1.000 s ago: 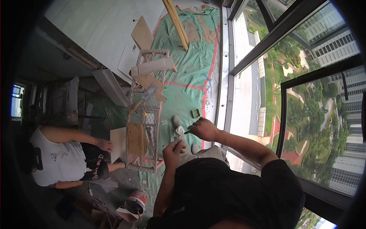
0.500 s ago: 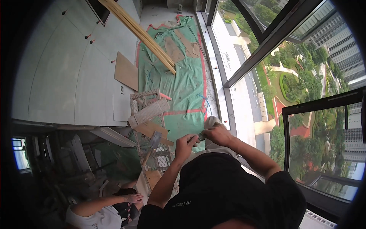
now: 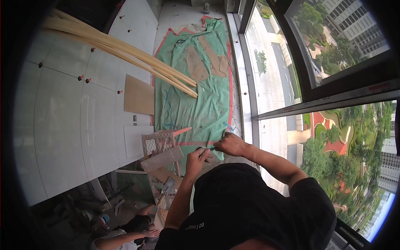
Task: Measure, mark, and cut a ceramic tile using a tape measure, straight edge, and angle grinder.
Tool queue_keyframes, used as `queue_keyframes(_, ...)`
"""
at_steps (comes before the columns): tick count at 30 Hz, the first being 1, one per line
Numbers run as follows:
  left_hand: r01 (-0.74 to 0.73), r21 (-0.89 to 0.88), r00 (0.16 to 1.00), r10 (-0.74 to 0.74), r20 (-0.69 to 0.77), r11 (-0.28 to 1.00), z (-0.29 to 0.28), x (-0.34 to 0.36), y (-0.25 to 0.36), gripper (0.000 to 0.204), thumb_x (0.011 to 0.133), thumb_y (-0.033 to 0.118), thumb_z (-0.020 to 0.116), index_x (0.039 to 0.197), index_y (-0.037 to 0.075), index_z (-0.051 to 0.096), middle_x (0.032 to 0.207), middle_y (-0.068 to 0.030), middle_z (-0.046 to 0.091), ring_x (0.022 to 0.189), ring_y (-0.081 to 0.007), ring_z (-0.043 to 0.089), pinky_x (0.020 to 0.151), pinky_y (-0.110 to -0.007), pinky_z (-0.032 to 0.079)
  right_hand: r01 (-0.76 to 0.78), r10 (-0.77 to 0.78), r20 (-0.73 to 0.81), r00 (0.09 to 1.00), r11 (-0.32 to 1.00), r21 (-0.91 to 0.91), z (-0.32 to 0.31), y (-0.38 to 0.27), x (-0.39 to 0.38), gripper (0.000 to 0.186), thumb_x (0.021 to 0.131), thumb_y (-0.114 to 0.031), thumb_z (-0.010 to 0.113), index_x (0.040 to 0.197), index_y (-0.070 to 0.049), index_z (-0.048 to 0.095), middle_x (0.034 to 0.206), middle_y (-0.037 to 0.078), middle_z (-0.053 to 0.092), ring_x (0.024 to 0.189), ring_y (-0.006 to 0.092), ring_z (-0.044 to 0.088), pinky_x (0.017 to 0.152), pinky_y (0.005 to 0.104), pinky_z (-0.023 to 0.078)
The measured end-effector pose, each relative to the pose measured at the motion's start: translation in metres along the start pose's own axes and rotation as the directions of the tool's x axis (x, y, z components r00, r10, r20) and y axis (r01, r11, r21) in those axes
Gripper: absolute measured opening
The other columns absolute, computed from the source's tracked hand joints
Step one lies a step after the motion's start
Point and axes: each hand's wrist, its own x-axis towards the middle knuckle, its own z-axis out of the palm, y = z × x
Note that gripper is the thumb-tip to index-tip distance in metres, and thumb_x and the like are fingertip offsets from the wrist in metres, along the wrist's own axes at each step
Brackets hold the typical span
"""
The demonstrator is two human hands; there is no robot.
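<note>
My left hand (image 3: 195, 161) is closed in front of my body, its thumb and fingers pinching a thin dark rod-like object (image 3: 212, 148). My right hand (image 3: 231, 145) is curled round the other end of it, a little farther away and to the right. The object is too small and too covered by fingers for me to tell its kind. Just left of my left hand is a metal mesh platform (image 3: 172, 166), with a dirty pale textured board (image 3: 162, 158) lying across it.
A green floor cover (image 3: 208, 110) edged in red tape spreads ahead, with brown cardboard pieces (image 3: 195, 64) on it. Long wooden strips (image 3: 137, 56) slant from the upper left. Tall windows (image 3: 277, 62) line the right. A co-worker's arm (image 3: 125, 238) shows at lower left.
My view has shifted, so the platform and co-worker sit lower in the picture. Both hands keep hold of the thin dark object, now slightly farther apart.
</note>
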Motion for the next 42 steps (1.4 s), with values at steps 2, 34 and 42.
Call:
queue_keyframes(2,-0.013,0.035,1.0,0.012,0.015,0.999,-0.008,0.04,0.021,0.039,0.116,0.031,0.068,0.106,-0.005,0.08,0.089,-0.0093,0.084,0.071,-0.0135,0.075,0.07,-0.031,0.059,0.048,-0.048,0.026,0.998,0.999,-0.005,-0.027,0.031,0.025,0.023,0.102,-0.031,0.067,0.096,-0.009,0.072,0.08,0.011,0.075,0.081,0.0357,0.076,0.085,0.0483,0.054)
queue_keyframes(34,0.2,-0.388,0.98,-0.175,0.101,0.9,-0.073,0.664,0.192,0.022,0.116,0.016,0.066,0.114,-0.006,0.067,0.105,-0.0155,0.082,0.1,-0.0227,0.083,0.092,-0.038,0.068,-0.09,0.023,0.182,0.983,0.927,0.365,-0.26,0.545,0.353,0.019,0.104,-0.019,0.068,0.092,-0.004,0.069,0.075,0.022,0.071,0.073,0.0453,0.074,0.069,0.0568,0.057)
queue_keyframes(42,0.263,-0.251,0.964,-0.241,0.116,0.932,-0.039,0.737,0.19,0.018,0.112,0.013,0.069,0.115,-0.006,0.07,0.104,-0.0146,0.083,0.099,-0.0213,0.082,0.09,-0.036,0.064,-0.043,-0.112,0.4,0.909,0.932,0.36,-0.268,0.653,0.387,0.021,0.106,-0.024,0.068,0.097,-0.005,0.071,0.076,0.022,0.072,0.079,0.0454,0.076,0.073,0.0554,0.058)
